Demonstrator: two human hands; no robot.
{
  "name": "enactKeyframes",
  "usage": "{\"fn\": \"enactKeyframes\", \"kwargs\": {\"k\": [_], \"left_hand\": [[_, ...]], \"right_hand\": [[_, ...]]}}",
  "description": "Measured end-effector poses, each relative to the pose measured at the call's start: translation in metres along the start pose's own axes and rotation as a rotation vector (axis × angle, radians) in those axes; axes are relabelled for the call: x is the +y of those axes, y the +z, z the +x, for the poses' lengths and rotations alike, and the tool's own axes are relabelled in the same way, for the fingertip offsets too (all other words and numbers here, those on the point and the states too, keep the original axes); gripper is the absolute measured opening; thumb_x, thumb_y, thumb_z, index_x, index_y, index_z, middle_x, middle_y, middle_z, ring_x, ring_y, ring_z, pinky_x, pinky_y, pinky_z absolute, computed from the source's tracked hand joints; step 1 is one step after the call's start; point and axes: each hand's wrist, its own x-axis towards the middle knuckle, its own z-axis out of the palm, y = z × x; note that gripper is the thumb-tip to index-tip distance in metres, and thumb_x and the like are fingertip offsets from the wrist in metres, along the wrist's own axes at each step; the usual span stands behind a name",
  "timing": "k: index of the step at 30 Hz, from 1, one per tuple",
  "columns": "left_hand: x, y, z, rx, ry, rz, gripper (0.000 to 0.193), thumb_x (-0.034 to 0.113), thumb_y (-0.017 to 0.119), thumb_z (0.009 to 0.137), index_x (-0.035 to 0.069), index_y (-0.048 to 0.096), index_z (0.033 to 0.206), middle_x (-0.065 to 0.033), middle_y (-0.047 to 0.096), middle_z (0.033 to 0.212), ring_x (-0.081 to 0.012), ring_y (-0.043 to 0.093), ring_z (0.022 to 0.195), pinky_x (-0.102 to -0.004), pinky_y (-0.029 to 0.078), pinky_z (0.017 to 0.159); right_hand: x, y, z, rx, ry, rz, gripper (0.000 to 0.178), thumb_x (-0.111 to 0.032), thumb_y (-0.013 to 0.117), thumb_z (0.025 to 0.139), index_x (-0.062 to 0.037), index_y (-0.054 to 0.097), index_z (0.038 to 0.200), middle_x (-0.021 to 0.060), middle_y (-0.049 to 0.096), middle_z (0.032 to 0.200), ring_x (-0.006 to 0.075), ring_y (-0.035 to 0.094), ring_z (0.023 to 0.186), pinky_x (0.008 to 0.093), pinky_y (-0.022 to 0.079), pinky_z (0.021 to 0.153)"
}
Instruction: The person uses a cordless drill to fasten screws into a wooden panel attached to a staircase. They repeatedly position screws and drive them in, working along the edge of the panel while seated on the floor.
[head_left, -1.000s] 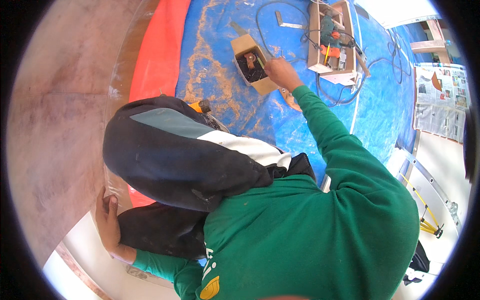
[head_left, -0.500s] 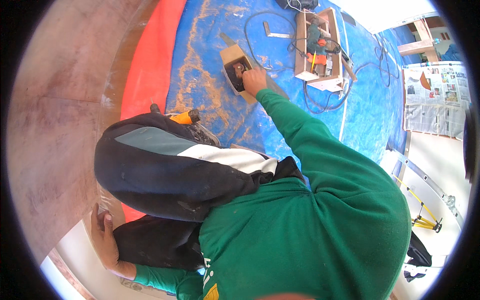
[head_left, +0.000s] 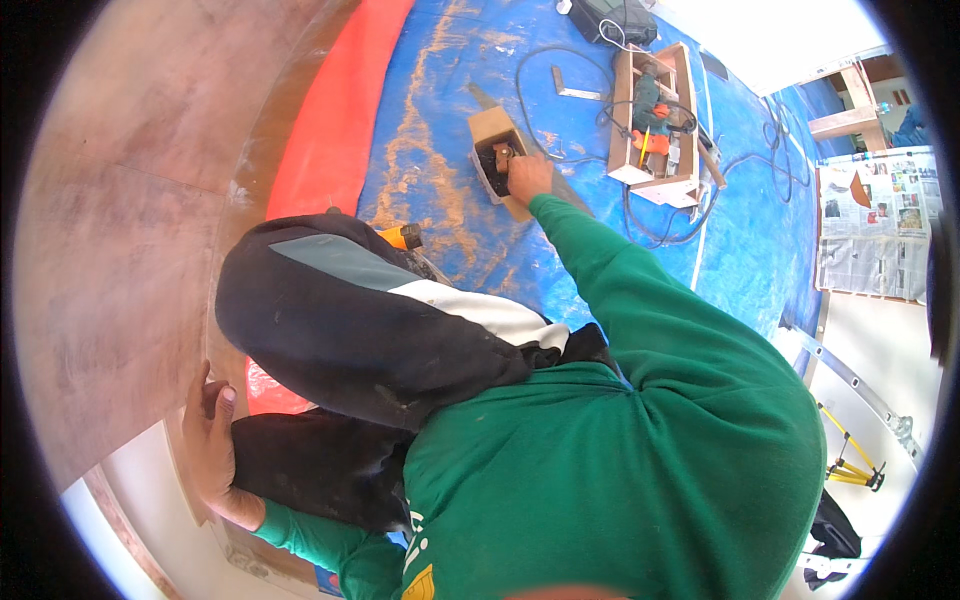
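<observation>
My right hand (head_left: 527, 176) reaches out across the blue tarp (head_left: 440, 200) to a small open cardboard box (head_left: 490, 128). Its fingers are curled at the box's near end, over dark small parts inside, and whether they grip one is hidden. My left hand (head_left: 210, 445) lies low at the left with fingers spread flat on the edge of a large brown plywood board (head_left: 130, 250). My green sleeve and dark trouser knee (head_left: 360, 320) fill the middle of the view.
A wooden tool tray (head_left: 655, 120) with a drill and black cables lies right of the box. A black case (head_left: 620, 15) is beyond it, and an orange tool (head_left: 402, 237) sits by my knee. Red sheet (head_left: 340, 130), newspaper (head_left: 870, 220) and yellow tripod legs (head_left: 850, 465) lie around.
My right hand has moved from the box's right side to over its opening. My left hand has stayed on the board edge. The view has shifted slightly.
</observation>
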Motion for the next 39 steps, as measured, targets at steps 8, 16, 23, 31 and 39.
{"fn": "enactKeyframes", "kwargs": {"k": [8, 16, 23, 31, 39], "left_hand": [[0.004, 0.003, 0.005, -0.01, 0.001, -0.019, 0.066, 0.036, 0.076, 0.108, 0.001, 0.057, 0.16, -0.0083, 0.073, 0.115, -0.0169, 0.064, 0.105, -0.0304, 0.049, 0.095], [-0.002, -0.001, 0.005, -0.025, 0.028, 0.047, 0.064, 0.032, 0.076, 0.106, 0.0, 0.056, 0.158, -0.0142, 0.076, 0.114, -0.0197, 0.069, 0.106, -0.0353, 0.055, 0.096], [-0.006, 0.001, 0.003, 0.077, 0.143, 0.055, 0.062, 0.031, 0.078, 0.104, 0.0, 0.06, 0.155, -0.0194, 0.078, 0.123, -0.0265, 0.075, 0.113, -0.0403, 0.057, 0.101], [0.017, 0.018, 0.008, 0.197, 0.346, -0.014, 0.053, 0.034, 0.078, 0.104, 0.003, 0.068, 0.145, -0.0199, 0.077, 0.129, -0.0316, 0.076, 0.115, -0.0415, 0.06, 0.099], [0.058, 0.034, 0.029, 0.463, 0.477, -0.328, 0.05, 0.04, 0.07, 0.111, 0.004, 0.07, 0.146, -0.0173, 0.078, 0.132, -0.0237, 0.074, 0.119, -0.04, 0.058, 0.1]], "right_hand": [[0.001, -0.002, -0.002, 0.088, -0.047, 0.05, 0.018, -0.017, 0.069, 0.093, -0.0098, 0.084, 0.101, 0.0132, 0.082, 0.103, 0.0372, 0.074, 0.11, 0.0557, 0.057, 0.092], [0.012, -0.015, -0.006, -0.061, -0.12, 0.282, 0.035, -0.016, 0.066, 0.099, -0.0252, 0.083, 0.127, 0.0172, 0.082, 0.111, 0.0386, 0.079, 0.101, 0.0537, 0.062, 0.09], [0.014, -0.016, -0.013, 0.096, -0.221, 0.16, 0.019, -0.018, 0.067, 0.101, -0.0025, 0.074, 0.111, 0.027, 0.076, 0.107, 0.0484, 0.072, 0.101, 0.0596, 0.058, 0.09], [-0.024, -0.045, 0.004, 0.233, -0.247, 0.575, 0.017, -0.011, 0.068, 0.1, 0.0012, 0.074, 0.11, 0.0251, 0.078, 0.102, 0.0433, 0.074, 0.101, 0.0514, 0.057, 0.086], [-0.177, -0.237, -0.042, 0.142, -0.608, 1.336, 0.017, -0.014, 0.077, 0.105, 0.0013, 0.075, 0.112, 0.0037, 0.073, 0.101, 0.0146, 0.069, 0.097, 0.0331, 0.056, 0.088]]}}
